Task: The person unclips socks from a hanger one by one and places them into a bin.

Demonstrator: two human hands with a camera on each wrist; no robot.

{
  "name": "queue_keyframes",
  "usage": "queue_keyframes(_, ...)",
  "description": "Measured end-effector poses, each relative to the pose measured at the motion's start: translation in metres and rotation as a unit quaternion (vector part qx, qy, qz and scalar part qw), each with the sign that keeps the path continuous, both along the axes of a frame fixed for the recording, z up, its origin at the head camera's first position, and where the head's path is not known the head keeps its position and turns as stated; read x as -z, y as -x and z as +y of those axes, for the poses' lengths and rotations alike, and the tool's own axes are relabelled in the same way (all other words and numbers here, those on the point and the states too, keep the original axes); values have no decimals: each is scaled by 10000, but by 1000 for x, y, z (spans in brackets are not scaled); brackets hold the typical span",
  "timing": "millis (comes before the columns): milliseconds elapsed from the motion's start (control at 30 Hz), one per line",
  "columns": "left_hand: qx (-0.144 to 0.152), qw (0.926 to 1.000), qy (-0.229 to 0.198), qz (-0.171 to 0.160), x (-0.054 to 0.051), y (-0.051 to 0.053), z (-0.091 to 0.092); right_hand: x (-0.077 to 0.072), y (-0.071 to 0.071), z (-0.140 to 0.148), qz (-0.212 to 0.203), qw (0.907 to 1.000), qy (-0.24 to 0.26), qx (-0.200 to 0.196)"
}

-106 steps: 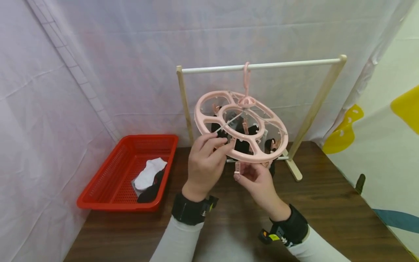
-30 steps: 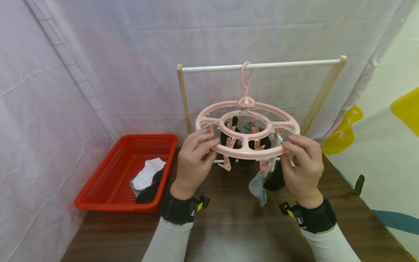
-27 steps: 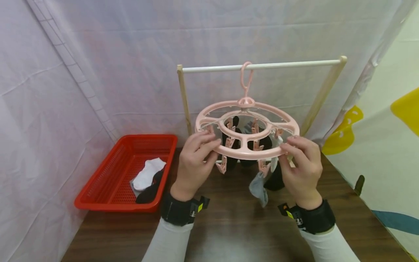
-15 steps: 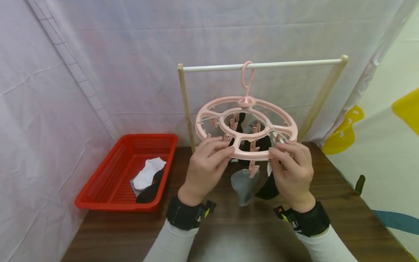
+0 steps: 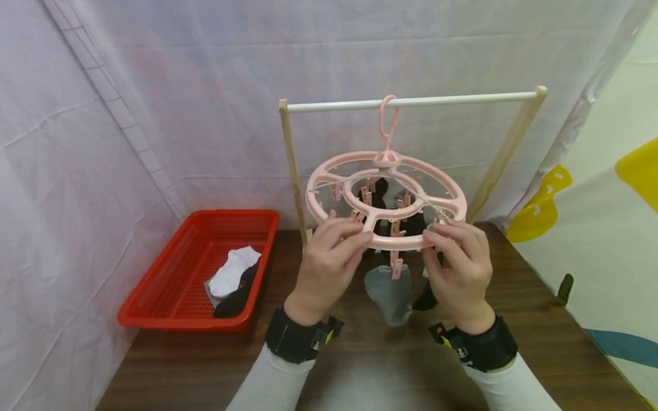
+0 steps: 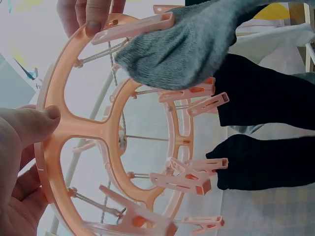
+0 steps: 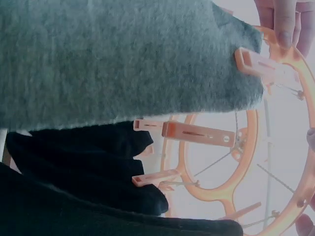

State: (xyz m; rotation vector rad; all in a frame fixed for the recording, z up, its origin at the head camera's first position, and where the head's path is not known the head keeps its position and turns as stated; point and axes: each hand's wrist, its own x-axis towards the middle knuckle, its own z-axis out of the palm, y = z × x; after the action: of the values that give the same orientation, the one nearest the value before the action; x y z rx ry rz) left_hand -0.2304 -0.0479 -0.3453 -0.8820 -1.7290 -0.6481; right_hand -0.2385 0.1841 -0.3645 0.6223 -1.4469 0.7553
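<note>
A pink round clip hanger (image 5: 382, 213) hangs by its hook from a white rail. My left hand (image 5: 326, 265) pinches the near left part of its rim, thumb underneath. My right hand (image 5: 460, 274) grips the near right part the same way. Between the hands, a grey sock (image 5: 392, 297) dangles from a pink clothespin (image 5: 396, 268). Black socks (image 6: 268, 162) hang farther back from other clips, and the right wrist view shows the grey sock (image 7: 123, 64) close up. A bare clothespin (image 6: 135, 216) is on the rim in the left wrist view.
A red plastic basket (image 5: 180, 324) stands left on the dark wooden table (image 5: 360, 365), holding a white sock (image 5: 233, 271) and a black sock (image 5: 236, 301). The rack's white rail (image 5: 462, 100) runs between wooden posts, with white cloth walls behind.
My right hand has left a clip below the rim and now grips the rim. The hanger has turned and its tilt levelled, bringing the grey sock round to the front, between my hands.
</note>
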Motion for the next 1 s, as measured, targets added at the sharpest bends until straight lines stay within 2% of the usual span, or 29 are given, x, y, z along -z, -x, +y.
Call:
queue_keyframes(333, 165, 9997, -154, -25, -1, 3, -8, -3, 4, 10, 36, 9995, 315, -65)
queue_keyframes(633, 428, 9988, -197, -112, -2, 9, -18, -9, 1, 12, -177, 9990, 410, -99)
queue_keyframes(1000, 305, 9980, -545, -34, 0, 11, -19, -7, 2, 9, -76, 9988, 426, -224)
